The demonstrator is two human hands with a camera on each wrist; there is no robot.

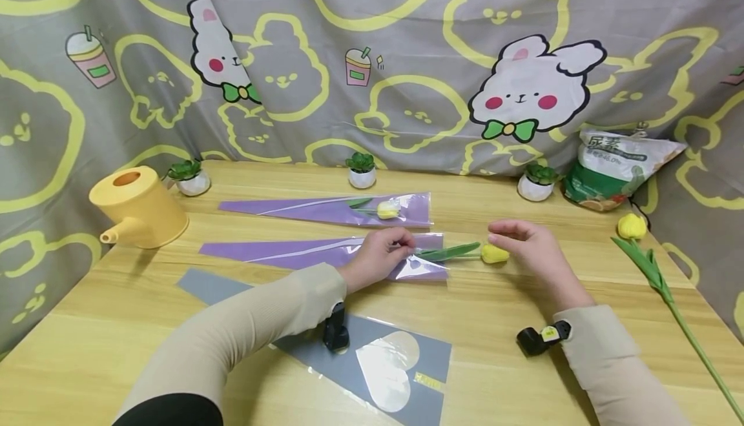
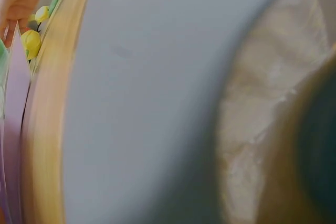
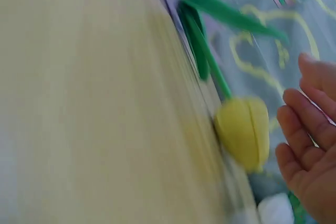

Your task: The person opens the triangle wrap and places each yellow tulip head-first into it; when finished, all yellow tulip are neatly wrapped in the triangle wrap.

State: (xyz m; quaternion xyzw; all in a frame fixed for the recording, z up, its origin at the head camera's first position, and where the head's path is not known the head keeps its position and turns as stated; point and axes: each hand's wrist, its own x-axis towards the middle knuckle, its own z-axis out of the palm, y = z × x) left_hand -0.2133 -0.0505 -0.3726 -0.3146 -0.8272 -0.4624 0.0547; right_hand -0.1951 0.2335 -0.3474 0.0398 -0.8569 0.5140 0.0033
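Note:
With curled fingers, my left hand (image 1: 380, 255) pinches the front purple wrapping sleeve (image 1: 302, 252) near its wide, clear end. An artificial yellow tulip (image 1: 494, 253) lies partly in that sleeve; its green leaves (image 1: 450, 252) start at my left fingertips, and its bloom sticks out to the right. Beside the bloom is my right hand (image 1: 531, 252); the right wrist view shows its relaxed fingers (image 3: 299, 124) apart from the tulip bloom (image 3: 242, 134). Behind lies another purple sleeve (image 1: 290, 210) with a pale yellow tulip (image 1: 387, 210) inside.
A grey sleeve with a heart window (image 1: 430, 348) lies in front, under my left forearm. One loose yellow tulip (image 1: 631, 226) rests at the right edge. A yellow watering can (image 1: 142, 210), small potted plants (image 1: 361, 174) and a white-green bag (image 1: 616, 168) stand along the back.

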